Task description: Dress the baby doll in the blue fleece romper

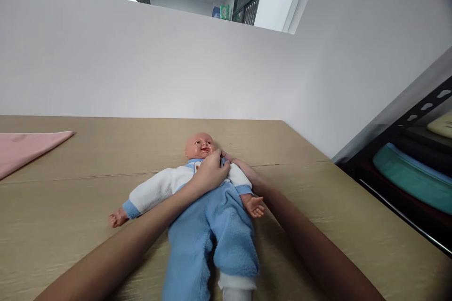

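A baby doll [200,145] lies on its back on the table, head toward the wall and arms spread. It wears a fleece outfit [201,211] with white sleeves, blue cuffs and blue trouser legs. My left hand [212,171] reaches across the chest, its fingers closed on the cloth by the collar at the doll's shoulder on the right of the view. Beside it, my right hand [236,162] grips the same shoulder area from the outer side. Its fingertips are partly hidden behind my left hand. A white sock [237,287] shows below one trouser leg.
The wooden table [88,202] runs up to a low white partition [158,66]. A folded pink cloth [31,148] lies at the far left. On the right, beyond the table edge, a black rack [391,160] holds folded cloths, one of them teal [409,181].
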`<state>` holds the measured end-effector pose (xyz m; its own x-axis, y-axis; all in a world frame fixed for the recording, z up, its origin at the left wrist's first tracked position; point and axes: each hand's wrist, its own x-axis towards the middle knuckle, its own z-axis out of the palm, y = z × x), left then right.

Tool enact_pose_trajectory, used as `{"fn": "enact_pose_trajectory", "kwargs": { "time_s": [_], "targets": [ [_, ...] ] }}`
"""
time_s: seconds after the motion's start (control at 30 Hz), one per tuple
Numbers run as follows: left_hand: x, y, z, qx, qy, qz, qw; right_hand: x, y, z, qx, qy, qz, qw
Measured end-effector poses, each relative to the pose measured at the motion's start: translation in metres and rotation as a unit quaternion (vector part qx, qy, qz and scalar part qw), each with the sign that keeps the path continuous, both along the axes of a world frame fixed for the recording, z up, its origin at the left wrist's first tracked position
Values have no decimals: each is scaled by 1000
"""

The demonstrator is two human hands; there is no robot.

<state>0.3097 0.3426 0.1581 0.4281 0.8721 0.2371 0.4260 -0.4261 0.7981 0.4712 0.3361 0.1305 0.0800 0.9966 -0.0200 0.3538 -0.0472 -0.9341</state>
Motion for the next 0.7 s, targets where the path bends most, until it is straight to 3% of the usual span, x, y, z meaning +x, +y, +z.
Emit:
{"fn": "enact_pose_trajectory", "kwargs": {
  "time_s": [0.1,0.17,0.23,0.3,0.37,0.47,0.7],
  "targets": [
    [-1,2,-2,24,2,10,1000,12,-22,16,-29,2,32,999],
    [-2,4,-5,44,5,18,999,31,-40,32,-47,-22,88,995],
    [-4,5,-6,66,9,31,997,55,-53,49,-38,-152,199,967],
    [-5,6,-7,85,13,40,995,76,-59,63,17,-302,234,924],
    [-7,6,-6,99,19,41,994,89,-58,69,38,-379,222,897],
    [-7,3,-5,104,33,38,993,91,-57,65,49,-411,196,889],
    [-7,-3,-2,105,61,28,992,93,-67,42,120,-381,199,895]
  ]
}}
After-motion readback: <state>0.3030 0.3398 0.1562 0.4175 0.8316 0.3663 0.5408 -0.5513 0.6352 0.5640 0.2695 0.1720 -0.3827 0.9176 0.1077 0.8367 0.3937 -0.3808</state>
